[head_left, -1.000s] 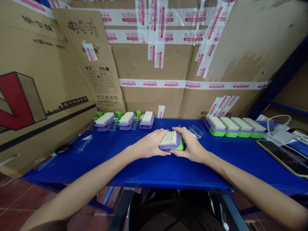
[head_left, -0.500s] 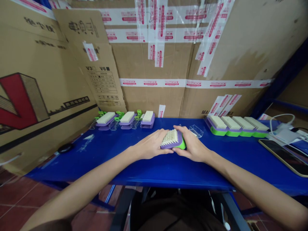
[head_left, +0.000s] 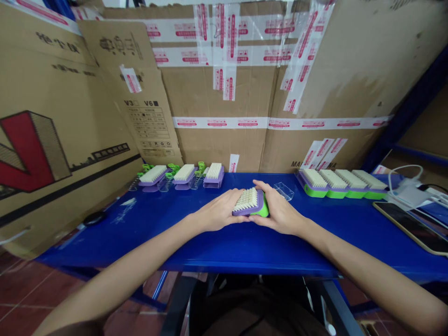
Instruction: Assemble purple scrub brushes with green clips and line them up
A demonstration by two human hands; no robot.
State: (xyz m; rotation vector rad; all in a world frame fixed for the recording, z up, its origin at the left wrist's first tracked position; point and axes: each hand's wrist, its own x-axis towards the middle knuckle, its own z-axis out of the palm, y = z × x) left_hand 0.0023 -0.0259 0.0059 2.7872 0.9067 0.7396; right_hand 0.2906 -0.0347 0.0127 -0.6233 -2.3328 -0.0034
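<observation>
A scrub brush (head_left: 246, 200) with pale bristles facing up, a purple body and a green part at its right end is held just above the blue table's middle. My left hand (head_left: 221, 211) grips its left end, thumb at the near edge and fingers behind. Around the green right end, my right hand (head_left: 278, 210) is closed, its thumb along the front. The fingers partly hide both ends of the brush. Just beyond my right hand lies a small clear plastic piece (head_left: 283, 191).
Purple brush bodies (head_left: 213, 175) with green clips (head_left: 200, 168) and clear parts stand at the back left. Several green-and-purple brushes (head_left: 345, 183) line the back right, near a phone (head_left: 413, 226) and white cables (head_left: 406, 175). Cardboard (head_left: 217, 144) walls the back; a black disc (head_left: 94, 218) lies left.
Both hands keep their hold on the brush, which stays almost in place. The whole view has shifted slightly; the green part sits about the same against the purple body.
</observation>
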